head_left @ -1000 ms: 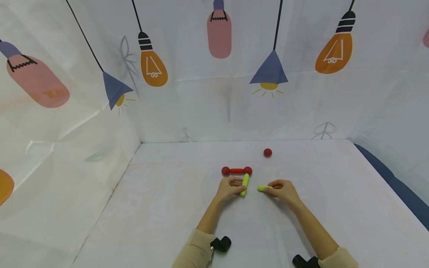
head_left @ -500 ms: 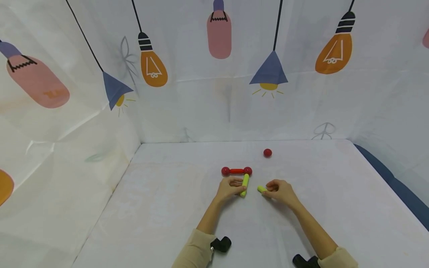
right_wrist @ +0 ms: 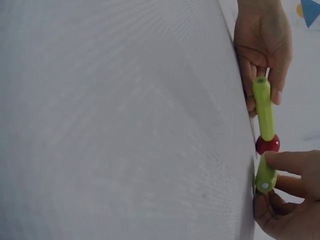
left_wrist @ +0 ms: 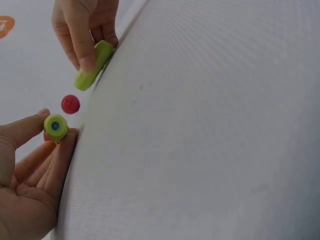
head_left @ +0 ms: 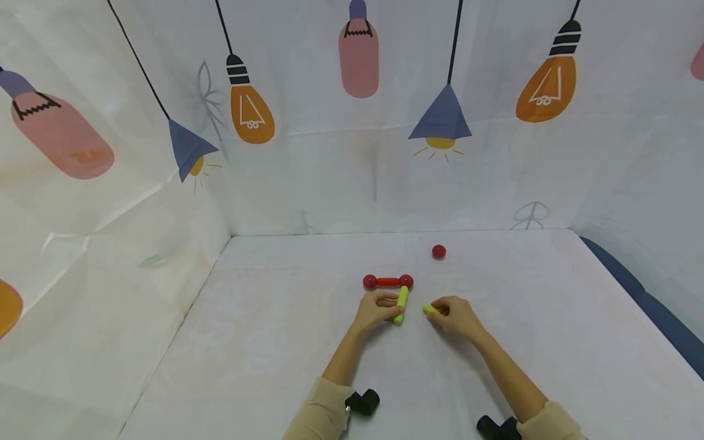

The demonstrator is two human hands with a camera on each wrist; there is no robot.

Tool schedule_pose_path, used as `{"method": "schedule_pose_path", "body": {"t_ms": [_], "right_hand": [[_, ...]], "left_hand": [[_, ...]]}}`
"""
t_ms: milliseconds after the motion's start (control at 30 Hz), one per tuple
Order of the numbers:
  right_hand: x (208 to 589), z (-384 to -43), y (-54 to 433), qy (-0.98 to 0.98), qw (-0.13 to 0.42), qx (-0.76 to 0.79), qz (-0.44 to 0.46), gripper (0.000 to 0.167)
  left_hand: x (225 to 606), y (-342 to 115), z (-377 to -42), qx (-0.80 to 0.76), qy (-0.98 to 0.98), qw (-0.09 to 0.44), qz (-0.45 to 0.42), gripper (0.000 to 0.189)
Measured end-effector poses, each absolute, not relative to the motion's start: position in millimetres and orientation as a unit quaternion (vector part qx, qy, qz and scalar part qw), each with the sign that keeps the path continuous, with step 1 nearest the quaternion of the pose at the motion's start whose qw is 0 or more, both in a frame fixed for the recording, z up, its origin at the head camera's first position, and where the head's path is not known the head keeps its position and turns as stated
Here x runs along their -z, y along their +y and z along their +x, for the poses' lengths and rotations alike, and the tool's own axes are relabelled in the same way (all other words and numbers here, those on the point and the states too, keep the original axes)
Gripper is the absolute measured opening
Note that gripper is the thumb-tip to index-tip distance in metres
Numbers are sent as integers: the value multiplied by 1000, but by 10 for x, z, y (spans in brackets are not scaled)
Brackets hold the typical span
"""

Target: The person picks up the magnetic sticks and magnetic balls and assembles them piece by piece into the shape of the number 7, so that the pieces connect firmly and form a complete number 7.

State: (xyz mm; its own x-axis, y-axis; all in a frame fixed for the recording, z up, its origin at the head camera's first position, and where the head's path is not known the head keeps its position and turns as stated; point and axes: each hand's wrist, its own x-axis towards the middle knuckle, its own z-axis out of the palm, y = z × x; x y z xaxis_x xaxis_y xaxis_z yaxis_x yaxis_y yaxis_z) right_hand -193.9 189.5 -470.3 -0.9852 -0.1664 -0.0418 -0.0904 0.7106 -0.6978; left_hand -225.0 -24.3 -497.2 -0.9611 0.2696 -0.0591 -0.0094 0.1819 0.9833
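My left hand (head_left: 374,311) pinches a yellow-green rod (head_left: 404,296) between thumb and fingers. The rod's far end meets a red ball (head_left: 406,281), which a short red rod (head_left: 388,282) links to another red ball (head_left: 370,282). In the left wrist view, the near end of the left hand's rod (left_wrist: 50,119) faces the camera and shows a dark bluish centre. To the right, my right hand (head_left: 461,316) pinches a second yellow-green rod (head_left: 429,308), apart from the first. A pale round spot marks the end of this second rod (right_wrist: 266,175) in the right wrist view.
Behind the hands, a loose red ball (head_left: 438,252) lies on the white table (head_left: 275,342). White sheeting (head_left: 330,183) printed with lamps and bulbs rises at the table's back and left. Black wrist cameras sit by both sleeves.
The right hand has shifted slightly left, and the yellow-green rod in its fingers has turned from lying sideways to slanting, with less of it showing. The left hand and its rod hold still.
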Motion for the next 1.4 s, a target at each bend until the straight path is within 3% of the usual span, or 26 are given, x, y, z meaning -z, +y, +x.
{"method": "schedule_pose_path", "body": {"t_ms": [533, 933, 1200, 1400], "right_hand": [[4661, -1870, 1852, 768, 197, 609, 11, 50], [4737, -1745, 1586, 675, 238, 698, -26, 47], [4754, -1702, 1473, 655, 244, 715, -18, 43], [4771, -1672, 1426, 652, 251, 716, -9, 41]], "left_hand": [[4958, -239, -2247, -635, 760, 112, 83, 33], [4984, -240, -2255, -638, 757, 109, 91, 33], [4985, -287, -2232, -645, 746, 80, 145, 36], [4975, -256, -2256, -637, 757, 106, 100, 35]]}}
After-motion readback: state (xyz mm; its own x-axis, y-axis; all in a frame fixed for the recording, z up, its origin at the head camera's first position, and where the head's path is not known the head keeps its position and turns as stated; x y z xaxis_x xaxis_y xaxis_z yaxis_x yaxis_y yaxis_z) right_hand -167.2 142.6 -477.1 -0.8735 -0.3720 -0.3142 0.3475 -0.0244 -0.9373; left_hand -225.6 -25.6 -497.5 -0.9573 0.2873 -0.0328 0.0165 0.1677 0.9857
